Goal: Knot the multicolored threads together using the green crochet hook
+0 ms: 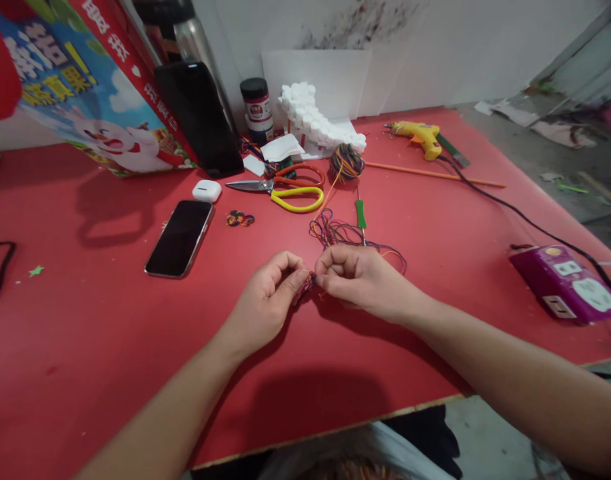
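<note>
Between thumb and finger, my left hand [272, 293] pinches a small knotted piece of multicoloured cord [305, 287] above the red table. My right hand [360, 280] is closed in a pinch at the right end of that piece, where the strands meet the fingertips. Loose cord [330, 230] trails in loops just beyond my hands. It leads back to a wound ball of cord [347, 162]. A green-handled crochet hook [360, 213] lies beside the loops. Farther left is a small finished-looking knotted cord piece [240, 219].
Scissors [298, 199] with red and yellow handles lie behind my hands. To the left are a phone [180, 239] and a white earbud case [206, 191]. A glue gun [420, 137], an orange stick [435, 175] and a purple power socket [568, 283] occupy the right side.
</note>
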### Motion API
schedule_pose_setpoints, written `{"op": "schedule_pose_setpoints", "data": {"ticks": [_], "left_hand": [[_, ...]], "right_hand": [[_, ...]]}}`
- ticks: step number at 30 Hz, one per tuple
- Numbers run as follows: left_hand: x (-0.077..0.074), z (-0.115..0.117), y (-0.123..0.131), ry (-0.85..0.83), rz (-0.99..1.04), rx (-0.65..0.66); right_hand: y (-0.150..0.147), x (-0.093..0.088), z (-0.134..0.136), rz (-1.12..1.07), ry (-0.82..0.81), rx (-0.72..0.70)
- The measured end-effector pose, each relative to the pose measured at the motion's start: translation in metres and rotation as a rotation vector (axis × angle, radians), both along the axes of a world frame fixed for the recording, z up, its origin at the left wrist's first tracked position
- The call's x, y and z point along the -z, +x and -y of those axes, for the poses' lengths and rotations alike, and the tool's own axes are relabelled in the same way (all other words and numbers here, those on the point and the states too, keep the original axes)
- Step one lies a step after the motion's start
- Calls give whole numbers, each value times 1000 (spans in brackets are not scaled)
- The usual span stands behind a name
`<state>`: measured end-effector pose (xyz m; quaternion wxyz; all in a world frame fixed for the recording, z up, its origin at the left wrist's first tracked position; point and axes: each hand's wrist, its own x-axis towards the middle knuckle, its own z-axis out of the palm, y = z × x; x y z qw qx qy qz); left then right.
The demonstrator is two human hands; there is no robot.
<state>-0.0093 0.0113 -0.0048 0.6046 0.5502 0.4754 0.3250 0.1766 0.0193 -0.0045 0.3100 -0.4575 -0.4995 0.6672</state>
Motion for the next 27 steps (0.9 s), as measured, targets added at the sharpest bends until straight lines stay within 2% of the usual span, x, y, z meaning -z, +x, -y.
{"op": "schedule_pose_setpoints", "data": {"ticks": [4, 10, 22, 25, 27], "left_hand": [[2, 2, 0, -62, 106, -6], [-2, -1, -2, 98, -88, 32], [-2, 0, -1, 156, -115, 18], [-2, 2, 1, 126, -64, 12], [1, 4, 3, 39, 31, -2]], "right_hand": [[-2, -2, 3, -100, -30, 22], [-2, -2, 3, -142, -111, 62], [-6, 0, 2, -153, -161, 68], [-6, 0, 2, -161, -158, 63], [-6, 0, 2, -167, -153, 50]]}}
